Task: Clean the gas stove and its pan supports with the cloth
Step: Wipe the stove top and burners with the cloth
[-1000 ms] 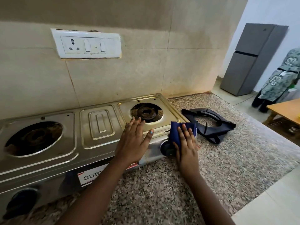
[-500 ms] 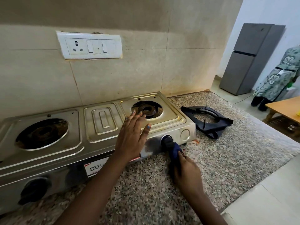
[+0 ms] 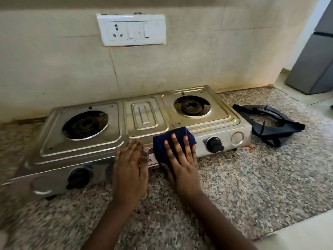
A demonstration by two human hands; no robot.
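A: Stage shown?
B: Right hand (image 3: 182, 159), fingers flat, presses cloth (image 3: 172, 137) on gas stove (image 3: 144, 116) front; left hand (image 3: 129, 165), flat, braces. Pan supports (image 3: 273, 131) lie beside the stove, seemingly unwiped.

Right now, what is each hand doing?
Left hand: open, resting against the stove.
Right hand: open, straight fingers pressing the blue cloth against the stove.

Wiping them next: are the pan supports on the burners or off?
Off. Both burners sit bare; pan supports lie on the counter beside the stove.
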